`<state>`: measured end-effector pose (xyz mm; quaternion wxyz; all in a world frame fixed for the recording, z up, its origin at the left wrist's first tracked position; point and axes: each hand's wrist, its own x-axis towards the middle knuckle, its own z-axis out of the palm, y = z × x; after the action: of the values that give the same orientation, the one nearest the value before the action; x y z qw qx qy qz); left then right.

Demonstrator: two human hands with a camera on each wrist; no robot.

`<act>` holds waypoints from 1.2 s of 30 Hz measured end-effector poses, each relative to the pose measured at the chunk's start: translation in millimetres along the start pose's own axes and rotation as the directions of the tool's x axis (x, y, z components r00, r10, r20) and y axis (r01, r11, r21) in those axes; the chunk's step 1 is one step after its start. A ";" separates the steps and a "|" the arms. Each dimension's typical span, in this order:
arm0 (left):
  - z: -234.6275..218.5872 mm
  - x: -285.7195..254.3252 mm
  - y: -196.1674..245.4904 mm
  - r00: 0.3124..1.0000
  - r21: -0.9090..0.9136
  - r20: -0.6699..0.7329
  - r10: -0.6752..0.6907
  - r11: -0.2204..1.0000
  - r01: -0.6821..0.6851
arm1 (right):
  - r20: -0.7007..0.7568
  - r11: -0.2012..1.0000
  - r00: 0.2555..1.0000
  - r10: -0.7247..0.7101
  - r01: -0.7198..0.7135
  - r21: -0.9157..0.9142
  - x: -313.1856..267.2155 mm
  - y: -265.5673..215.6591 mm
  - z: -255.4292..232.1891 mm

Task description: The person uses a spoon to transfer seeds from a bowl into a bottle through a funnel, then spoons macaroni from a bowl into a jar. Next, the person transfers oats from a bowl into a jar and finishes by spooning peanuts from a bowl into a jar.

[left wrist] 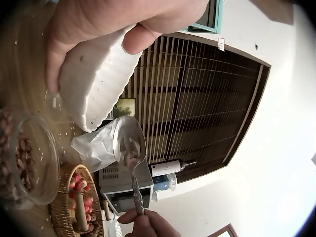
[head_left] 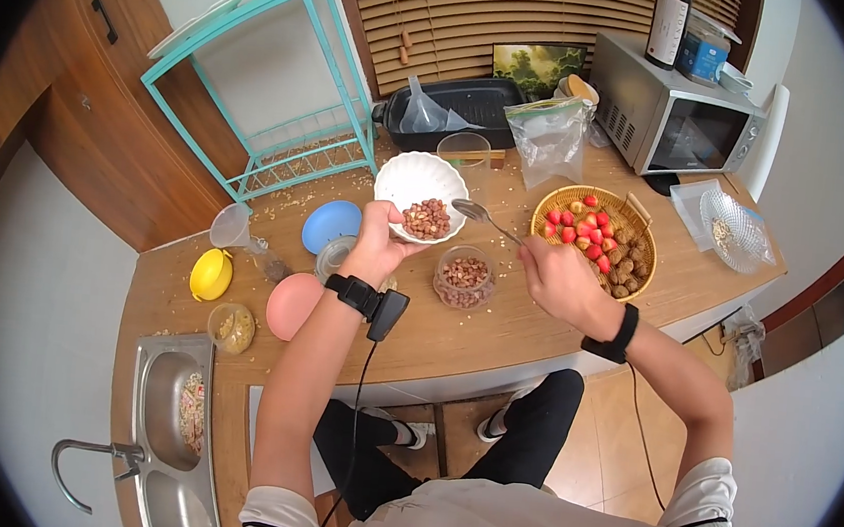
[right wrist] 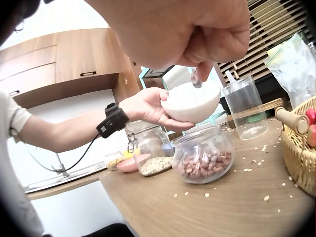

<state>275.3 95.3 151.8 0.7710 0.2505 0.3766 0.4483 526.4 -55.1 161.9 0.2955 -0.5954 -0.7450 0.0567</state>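
My left hand [head_left: 379, 248] grips a white fluted bowl [head_left: 400, 173] by its side, thumb at the rim, holding it up over the counter. Reddish-brown nuts [head_left: 427, 220] lie inside, at its near side. Pinched by the handle in my right hand [head_left: 569, 284] is a metal spoon [head_left: 471, 210], its head beside the bowl's right rim. In the left wrist view the spoon's head [left wrist: 129, 140] looks bare of nuts. Below the bowl, a round glass jar [right wrist: 197, 140] stands uncovered on the counter, partly filled with the same nuts.
Right of the jar sits a wicker basket [head_left: 540, 221] of red fruit and walnuts. A clear plastic cup [right wrist: 245, 108] stands behind. To the left are a blue bowl [head_left: 332, 224], a pink bowl [head_left: 291, 304], a yellow bowl [head_left: 208, 277] and a sink [head_left: 163, 381]. Flakes are scattered about.
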 end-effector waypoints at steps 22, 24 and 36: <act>9.8 -3.9 1.4 0.994 0.082 0.095 -0.056 0.995 0.048 | 0.433 0.912 0.878 0.206 -0.333 0.242 69.1 -9.4 14.8; 12.1 -5.2 0.5 0.993 0.086 0.102 -0.062 0.995 0.053 | 0.564 0.808 0.776 0.282 -0.509 0.296 70.2 -17.2 7.1; 9.2 -4.7 -1.9 0.995 0.033 0.074 -0.061 0.998 0.059 | 0.831 0.133 0.519 0.200 -0.855 0.502 77.1 10.5 11.0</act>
<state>282.2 89.8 157.5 0.7938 0.2674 0.3618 0.4093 520.7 21.8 177.1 0.2723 -0.5194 -0.3440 0.7333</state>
